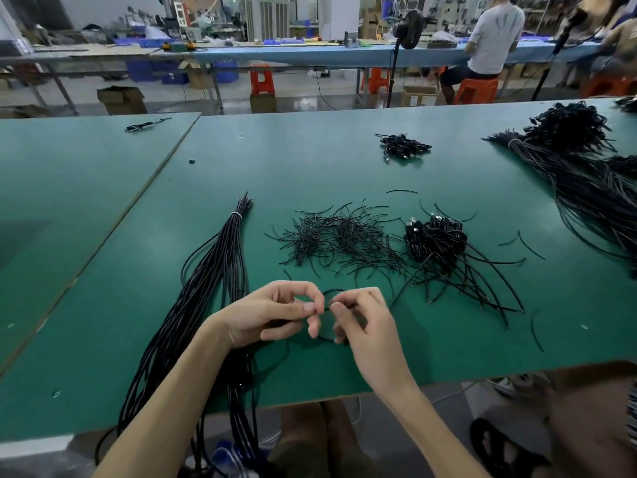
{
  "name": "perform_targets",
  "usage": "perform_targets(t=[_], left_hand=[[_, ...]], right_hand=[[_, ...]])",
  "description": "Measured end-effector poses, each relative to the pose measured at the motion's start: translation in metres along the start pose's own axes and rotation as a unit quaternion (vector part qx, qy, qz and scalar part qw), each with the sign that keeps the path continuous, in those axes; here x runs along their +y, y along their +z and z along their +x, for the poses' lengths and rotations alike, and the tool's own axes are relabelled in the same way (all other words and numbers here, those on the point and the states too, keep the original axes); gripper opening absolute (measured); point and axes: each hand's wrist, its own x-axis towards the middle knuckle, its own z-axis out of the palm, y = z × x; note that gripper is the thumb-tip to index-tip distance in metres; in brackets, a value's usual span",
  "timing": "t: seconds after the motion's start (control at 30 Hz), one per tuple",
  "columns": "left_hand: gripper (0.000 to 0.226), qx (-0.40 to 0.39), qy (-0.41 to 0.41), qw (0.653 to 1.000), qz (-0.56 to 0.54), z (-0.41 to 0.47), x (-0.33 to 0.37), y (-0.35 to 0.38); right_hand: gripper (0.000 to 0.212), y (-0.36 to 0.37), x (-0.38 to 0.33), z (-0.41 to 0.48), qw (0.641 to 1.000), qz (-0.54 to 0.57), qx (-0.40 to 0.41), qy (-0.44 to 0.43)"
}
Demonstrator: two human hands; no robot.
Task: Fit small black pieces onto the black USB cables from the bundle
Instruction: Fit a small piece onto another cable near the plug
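A long bundle of black USB cables [213,274], tied near its far end with a white band, lies on the green table [344,167] and hangs over the near edge. My left hand [272,313] pinches one thin black cable [332,291] between thumb and forefinger. My right hand [358,317] pinches the same cable just to the right, fingertips nearly touching the left ones. The cable loops above and below the fingers. Any small black piece between the fingertips is too small to make out.
A scatter of short thin black pieces [337,236] lies beyond my hands. A heap of cables with plugs [437,239] sits to the right, a small pile [401,148] farther back, and a big bundle [579,167] at far right. A person sits at another bench behind.
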Motion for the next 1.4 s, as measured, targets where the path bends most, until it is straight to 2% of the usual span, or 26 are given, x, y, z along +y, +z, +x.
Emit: perform_targets(t=[0.13, 0.23, 0.33, 0.4, 0.5, 0.57, 0.63, 0.8, 0.97, 1.03, 1.17, 1.23, 1.3, 1.4], left_hand=[[0.030, 0.021, 0.058, 0.996, -0.063, -0.002, -0.002, -0.007], [0.049, 0.066, 0.092, 0.985, -0.131, -0.008, 0.001, -0.011], [0.057, 0.097, 0.160, 0.939, -0.289, -0.014, 0.006, -0.016], [0.058, 0.172, 0.181, 0.914, -0.321, -0.013, 0.008, -0.016], [0.044, 0.276, 0.173, 0.902, -0.285, -0.006, 0.007, -0.012], [0.030, 0.318, 0.155, 0.902, -0.246, -0.003, 0.006, -0.010], [0.026, 0.336, 0.145, 0.902, -0.229, -0.002, 0.007, -0.007], [0.032, 0.335, 0.153, 0.901, -0.229, -0.002, 0.008, -0.006], [0.037, 0.344, 0.146, 0.903, -0.211, -0.001, 0.009, -0.006], [0.039, 0.347, 0.153, 0.894, -0.240, -0.001, 0.009, -0.007], [0.031, 0.337, 0.173, 0.854, -0.358, -0.002, 0.010, -0.006], [0.026, 0.341, 0.167, 0.851, -0.363, -0.002, 0.011, -0.004], [0.030, 0.308, 0.167, 0.853, -0.387, -0.004, 0.012, -0.004], [0.036, 0.211, 0.148, 0.866, -0.429, -0.010, 0.013, -0.004]], right_hand=[[0.029, -0.006, 0.002, 0.000, 0.995, 0.074, 0.062, 0.035], [0.038, -0.010, 0.006, 0.002, 0.974, 0.162, 0.134, 0.089], [0.041, -0.014, 0.008, 0.005, 0.954, 0.216, 0.172, 0.115], [0.039, -0.013, 0.009, 0.004, 0.965, 0.192, 0.149, 0.102], [0.035, -0.011, 0.008, 0.001, 0.983, 0.139, 0.093, 0.082], [0.027, -0.012, 0.007, 0.000, 0.989, 0.106, 0.066, 0.076], [0.018, -0.011, 0.005, 0.000, 0.995, 0.063, 0.038, 0.065], [0.018, -0.005, 0.000, -0.003, 0.998, -0.029, -0.025, 0.044], [0.020, -0.005, -0.001, -0.003, 0.998, -0.047, -0.023, 0.043], [0.020, -0.005, -0.001, -0.003, 0.997, -0.050, -0.029, 0.041], [0.014, -0.002, -0.001, -0.005, 0.995, -0.084, -0.051, 0.033], [0.012, -0.001, 0.000, -0.005, 0.993, -0.096, -0.064, 0.029], [0.015, -0.002, -0.001, -0.005, 0.991, -0.105, -0.072, 0.026], [0.025, -0.001, 0.000, -0.006, 0.992, -0.112, -0.062, 0.021]])
